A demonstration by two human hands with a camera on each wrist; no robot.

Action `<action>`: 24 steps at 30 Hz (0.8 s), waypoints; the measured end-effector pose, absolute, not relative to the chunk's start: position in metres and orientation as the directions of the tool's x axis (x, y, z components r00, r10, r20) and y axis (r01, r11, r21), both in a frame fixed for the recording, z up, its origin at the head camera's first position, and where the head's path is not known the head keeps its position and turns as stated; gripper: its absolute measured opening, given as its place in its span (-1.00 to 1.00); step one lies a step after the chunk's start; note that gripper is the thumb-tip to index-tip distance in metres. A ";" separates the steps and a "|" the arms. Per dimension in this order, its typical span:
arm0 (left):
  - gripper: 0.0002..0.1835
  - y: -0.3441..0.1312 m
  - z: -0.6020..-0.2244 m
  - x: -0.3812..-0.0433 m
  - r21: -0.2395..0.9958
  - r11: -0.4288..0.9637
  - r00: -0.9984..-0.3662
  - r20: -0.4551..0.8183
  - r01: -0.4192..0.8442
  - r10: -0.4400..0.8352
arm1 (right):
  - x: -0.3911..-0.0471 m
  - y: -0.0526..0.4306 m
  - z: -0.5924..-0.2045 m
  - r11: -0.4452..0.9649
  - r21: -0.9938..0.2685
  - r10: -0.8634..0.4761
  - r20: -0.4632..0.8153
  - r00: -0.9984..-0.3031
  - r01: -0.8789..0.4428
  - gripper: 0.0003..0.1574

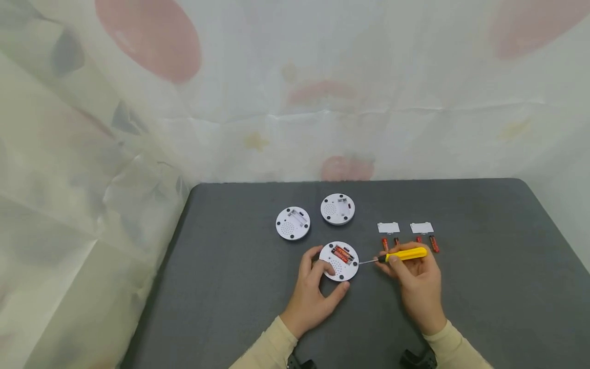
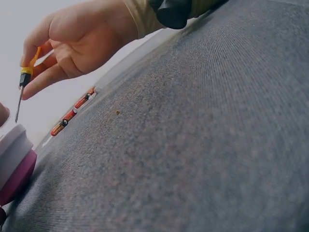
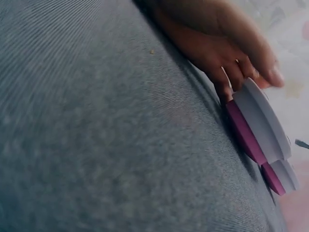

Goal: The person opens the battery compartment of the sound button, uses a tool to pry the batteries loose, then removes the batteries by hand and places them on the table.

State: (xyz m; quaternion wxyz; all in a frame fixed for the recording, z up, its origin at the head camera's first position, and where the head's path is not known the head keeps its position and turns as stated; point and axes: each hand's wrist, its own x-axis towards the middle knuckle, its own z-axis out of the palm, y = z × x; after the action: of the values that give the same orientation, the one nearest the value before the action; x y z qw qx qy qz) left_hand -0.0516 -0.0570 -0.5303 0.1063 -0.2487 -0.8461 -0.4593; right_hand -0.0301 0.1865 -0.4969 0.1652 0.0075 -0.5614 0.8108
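Note:
A round white device [image 1: 338, 266] with two red batteries [image 1: 342, 254] in its open compartment is in the middle of the head view, compartment side up. My left hand [image 1: 311, 300] holds it by its left and near edges, one finger lying over the top face. My right hand [image 1: 421, 289] grips a screwdriver [image 1: 407, 254] by its yellow handle. The screwdriver's metal tip points left, at the device's right edge; whether it touches cannot be told. In the right wrist view, the device's side [image 3: 260, 123] shows a white upper part over a magenta lower part.
Two more round white devices [image 1: 293, 223] [image 1: 338, 209] lie behind, their battery compartments open. Back right on the grey table [image 1: 230, 287] are two white battery covers [image 1: 388, 228] [image 1: 421, 228]. Several red batteries [image 1: 434, 244] lie before them, partly behind my right hand. A patterned curtain [image 1: 286, 128] hangs beyond.

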 end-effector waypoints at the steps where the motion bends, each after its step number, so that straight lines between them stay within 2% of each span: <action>1: -0.64 -0.057 -0.529 -0.052 0.736 0.451 -0.860 0.393 0.506 0.324 | -0.030 0.186 -0.496 -0.295 -0.914 0.251 0.209 -0.945 -0.280 -0.61; 6: -0.63 -0.056 -0.528 -0.052 0.777 0.430 -0.882 0.339 0.459 0.329 | -0.028 0.183 -0.494 -0.214 -0.925 0.217 0.267 -0.939 -0.313 -0.55; 13: -0.66 -0.056 -0.529 -0.053 0.785 0.407 -0.875 0.343 0.467 0.341 | -0.034 0.179 -0.496 -0.247 -0.827 0.150 0.483 -0.863 -0.505 -0.56; 24: -0.60 -0.056 -0.531 -0.055 0.748 0.354 -0.820 0.446 0.561 0.357 | -0.037 0.173 -0.500 -0.180 -0.816 0.124 0.535 -0.835 -0.550 -0.62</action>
State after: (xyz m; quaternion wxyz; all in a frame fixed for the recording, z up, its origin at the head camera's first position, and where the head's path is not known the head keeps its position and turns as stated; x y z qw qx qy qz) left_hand -0.0552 -0.0555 -0.5306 0.1032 -0.2813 -0.8163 -0.4938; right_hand -0.0366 0.1729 -0.5003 0.2253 0.1775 -0.5992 0.7474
